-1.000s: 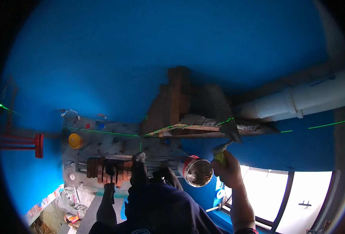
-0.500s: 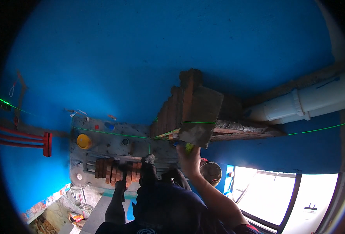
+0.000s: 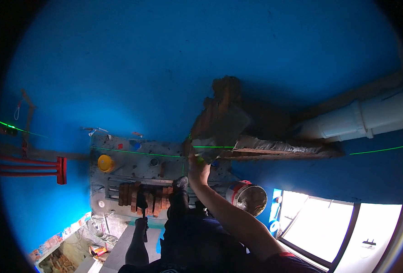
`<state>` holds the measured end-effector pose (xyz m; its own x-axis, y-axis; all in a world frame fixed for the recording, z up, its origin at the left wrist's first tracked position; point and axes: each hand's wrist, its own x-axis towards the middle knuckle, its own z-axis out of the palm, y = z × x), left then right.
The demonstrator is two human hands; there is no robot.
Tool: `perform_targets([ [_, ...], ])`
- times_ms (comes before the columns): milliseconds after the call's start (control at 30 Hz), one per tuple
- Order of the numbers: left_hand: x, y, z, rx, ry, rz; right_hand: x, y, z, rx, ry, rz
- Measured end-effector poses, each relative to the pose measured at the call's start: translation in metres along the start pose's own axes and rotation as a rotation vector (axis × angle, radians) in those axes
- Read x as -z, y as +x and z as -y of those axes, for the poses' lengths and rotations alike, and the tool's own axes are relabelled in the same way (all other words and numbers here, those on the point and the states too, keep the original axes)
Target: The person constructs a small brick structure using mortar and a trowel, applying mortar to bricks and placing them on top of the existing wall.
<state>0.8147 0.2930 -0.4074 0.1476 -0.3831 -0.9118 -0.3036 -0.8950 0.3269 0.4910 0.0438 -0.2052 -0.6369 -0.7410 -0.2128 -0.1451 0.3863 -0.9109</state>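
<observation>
Near the middle, my right hand (image 3: 198,172) is closed around the yellow-green handle of a flat grey float (image 3: 224,129), blurred by motion. The float is at the end of a partly built brick wall (image 3: 227,88) that stands against the blue wall; whether they touch I cannot tell. Lower left, my left hand (image 3: 141,224) grips a dark tool that looks like a trowel (image 3: 141,200), its blade over a row of red bricks (image 3: 156,204). A green laser line crosses the float and the walls.
A yellow bucket (image 3: 105,163) and a small dark cup stand on the floor to the left. On the right are a round bucket (image 3: 251,200), white pipes (image 3: 383,113) and a bright window (image 3: 317,223). Red bars (image 3: 61,170) stick out at far left.
My right hand has moved left with the float, which now covers the left part of the brickwork. My left hand still holds the trowel near the bricks. The view has shifted slightly.
</observation>
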Motion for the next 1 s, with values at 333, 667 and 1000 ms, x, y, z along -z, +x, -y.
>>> perform_targets([
  [333, -0.008, 0.005, 0.018, -0.222, 0.142, -0.023, 0.061, -0.024, 0.004, -0.109, -0.248, 0.38],
  [667, -0.023, 0.03, -0.014, -0.038, -0.047, -0.014, 0.195, -0.026, -0.035, 0.602, -0.602, 0.461],
  [1000, -0.023, 0.033, -0.054, -0.185, 0.191, -0.003, 0.251, 0.003, -0.1, 0.085, -0.558, 0.506],
])
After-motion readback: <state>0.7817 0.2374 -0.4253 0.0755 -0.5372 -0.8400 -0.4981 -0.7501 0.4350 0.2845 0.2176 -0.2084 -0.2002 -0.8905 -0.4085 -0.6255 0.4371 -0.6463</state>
